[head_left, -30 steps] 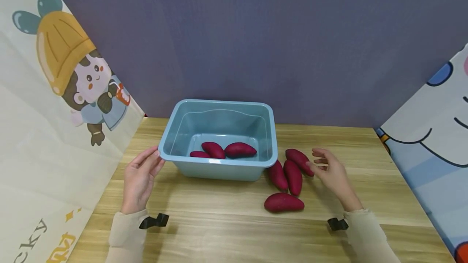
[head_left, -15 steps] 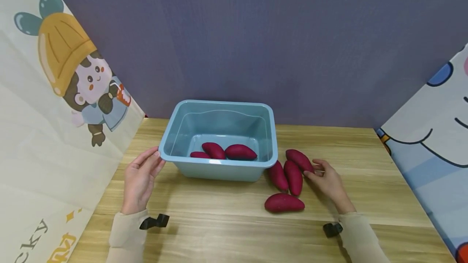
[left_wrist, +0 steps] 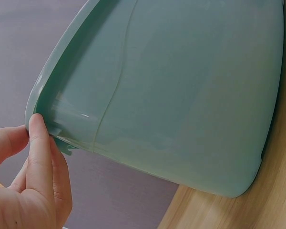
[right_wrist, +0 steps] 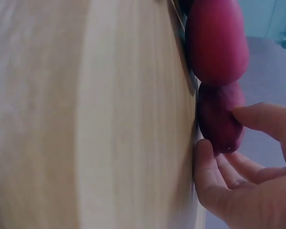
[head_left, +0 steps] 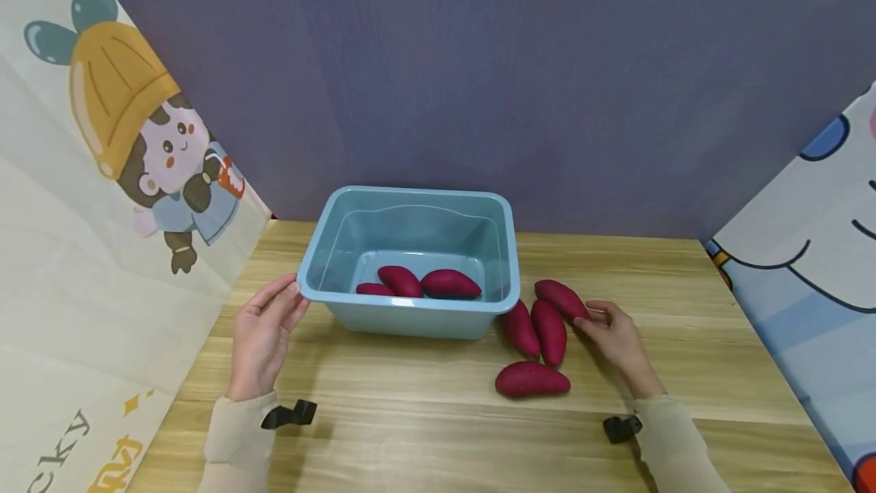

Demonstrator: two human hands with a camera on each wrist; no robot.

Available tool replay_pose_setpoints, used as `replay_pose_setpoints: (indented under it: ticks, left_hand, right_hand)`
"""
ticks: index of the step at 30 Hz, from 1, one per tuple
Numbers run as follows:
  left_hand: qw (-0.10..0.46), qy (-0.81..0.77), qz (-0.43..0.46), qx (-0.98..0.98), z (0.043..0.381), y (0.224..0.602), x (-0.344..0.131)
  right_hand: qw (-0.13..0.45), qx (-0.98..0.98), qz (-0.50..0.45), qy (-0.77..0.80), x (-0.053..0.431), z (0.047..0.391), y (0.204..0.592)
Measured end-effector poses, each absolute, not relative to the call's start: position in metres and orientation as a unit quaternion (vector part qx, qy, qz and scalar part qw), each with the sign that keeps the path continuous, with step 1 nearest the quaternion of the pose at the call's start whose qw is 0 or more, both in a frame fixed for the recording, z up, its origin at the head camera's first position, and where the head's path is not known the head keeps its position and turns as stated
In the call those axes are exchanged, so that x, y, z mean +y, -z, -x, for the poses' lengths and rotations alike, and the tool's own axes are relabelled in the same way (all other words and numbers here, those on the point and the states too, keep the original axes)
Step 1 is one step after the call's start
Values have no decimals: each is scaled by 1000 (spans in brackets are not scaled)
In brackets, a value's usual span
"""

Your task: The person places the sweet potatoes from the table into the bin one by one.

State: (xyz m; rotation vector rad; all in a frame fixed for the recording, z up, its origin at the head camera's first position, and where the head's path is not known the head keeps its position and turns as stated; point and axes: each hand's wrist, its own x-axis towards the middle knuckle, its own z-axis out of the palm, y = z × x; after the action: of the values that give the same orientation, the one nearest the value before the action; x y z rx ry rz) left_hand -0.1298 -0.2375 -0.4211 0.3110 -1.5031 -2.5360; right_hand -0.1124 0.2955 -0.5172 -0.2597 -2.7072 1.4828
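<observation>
My left hand (head_left: 260,341) pinches the near-left corner of the light blue plastic tub (head_left: 411,318) by its rim; the left wrist view shows the fingers (left_wrist: 40,157) on that rim. Purple-red sweet potatoes (head_left: 450,284) lie on the tub's floor, partly hidden by its front wall. On the table to the right, my right hand (head_left: 619,341) holds the near end of the rightmost sweet potato (head_left: 557,297) between thumb and fingers. From the right wrist, this sweet potato (right_wrist: 221,114) shows low at the table, its end between the fingertips.
Two more sweet potatoes (head_left: 550,332) lie side by side between the tub and the right hand, and another sweet potato (head_left: 532,380) lies crosswise in front. A purple-grey wall (head_left: 438,82) stands behind the wooden table (head_left: 411,432). Printed cloths flank both sides.
My right hand has come down and slightly left onto the end of the rightmost sweet potato and now holds it. The left hand and the tub have stayed put.
</observation>
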Motion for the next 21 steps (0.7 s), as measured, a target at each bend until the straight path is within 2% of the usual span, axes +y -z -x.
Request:
replay_pose_setpoints:
  ticks: [9, 21]
  left_hand:
    - [84, 852, -101, -507, 130, 420, -238]
    - [82, 856, -101, -501, 130, 420, -238]
  right_hand:
    - [20, -848, 100, -520, 294, 112, 512]
    - [37, -793, 75, -603, 294, 116, 483]
